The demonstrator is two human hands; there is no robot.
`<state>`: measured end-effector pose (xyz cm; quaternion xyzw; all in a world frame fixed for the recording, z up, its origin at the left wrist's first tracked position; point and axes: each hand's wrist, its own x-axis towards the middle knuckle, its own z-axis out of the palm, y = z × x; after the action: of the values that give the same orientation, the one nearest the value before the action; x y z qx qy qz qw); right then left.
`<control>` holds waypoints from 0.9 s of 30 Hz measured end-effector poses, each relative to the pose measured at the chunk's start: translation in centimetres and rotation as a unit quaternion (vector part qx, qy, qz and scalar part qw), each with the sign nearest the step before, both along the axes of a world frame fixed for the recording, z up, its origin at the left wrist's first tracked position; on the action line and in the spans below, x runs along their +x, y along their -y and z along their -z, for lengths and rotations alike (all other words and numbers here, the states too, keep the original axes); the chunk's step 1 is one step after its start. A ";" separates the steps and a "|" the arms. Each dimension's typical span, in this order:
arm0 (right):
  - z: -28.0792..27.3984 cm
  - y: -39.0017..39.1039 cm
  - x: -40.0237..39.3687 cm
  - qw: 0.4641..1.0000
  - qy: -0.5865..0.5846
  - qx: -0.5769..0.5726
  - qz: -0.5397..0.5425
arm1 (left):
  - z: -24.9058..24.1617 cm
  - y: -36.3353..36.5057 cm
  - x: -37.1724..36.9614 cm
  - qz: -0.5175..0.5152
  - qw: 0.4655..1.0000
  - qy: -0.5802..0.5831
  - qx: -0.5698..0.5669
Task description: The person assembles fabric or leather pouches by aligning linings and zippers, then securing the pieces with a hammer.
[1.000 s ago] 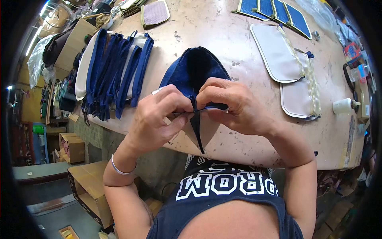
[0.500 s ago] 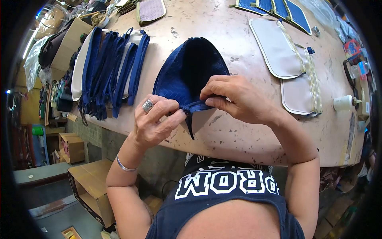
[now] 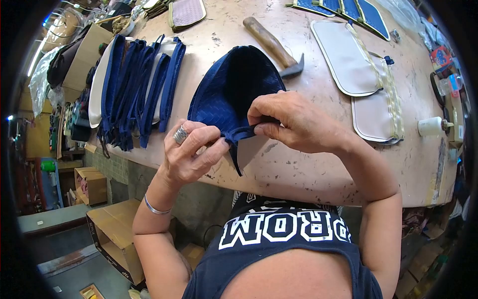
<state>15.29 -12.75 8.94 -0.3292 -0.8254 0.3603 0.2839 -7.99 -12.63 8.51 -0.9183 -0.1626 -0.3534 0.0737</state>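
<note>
A blue woven-textured pouch (image 3: 211,99) stands gaping above the table, its dark inside facing up. My left hand (image 3: 191,152), with a ring on it, pinches the corner of its zipper edge, from which a dark tail hangs. My right hand (image 3: 296,122) grips the same edge a little further right, thumb below and fingers curled over the rim. Just behind the pouch lies a hammer (image 3: 271,42) with a wooden handle, its dark metal head close to the pouch's right side.
A row of blue zippered pieces (image 3: 142,89) lies to the left. Two pale pouches (image 3: 346,60) overlap on the right, near a white bottle (image 3: 430,126). Blue pouches (image 3: 366,20) and a pinkish pouch (image 3: 186,12) lie at the back. A cardboard box (image 3: 117,219) stands below the table.
The hammer now lies on the table behind the pouch, where no hammer showed before. Both hands and the pouch have shifted very slightly left, keeping the same hold.
</note>
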 end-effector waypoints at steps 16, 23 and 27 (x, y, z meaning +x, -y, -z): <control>-0.6 0.3 -0.6 0.999 -0.001 0.032 0.021 | -0.2 -0.1 0.2 0.000 1.000 -0.008 0.025; -0.4 -0.4 -0.9 0.997 -0.026 -0.078 -0.005 | -0.5 0.1 0.5 0.010 0.999 -0.029 0.022; -0.9 -0.5 -1.0 0.993 -0.037 -0.114 -0.015 | -1.2 -0.2 0.9 -0.006 1.000 -0.025 -0.006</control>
<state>14.26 -12.22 9.83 -0.3330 -0.7726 0.4687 0.2694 -7.05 -12.47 9.70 -0.9263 -0.1678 -0.3291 0.0746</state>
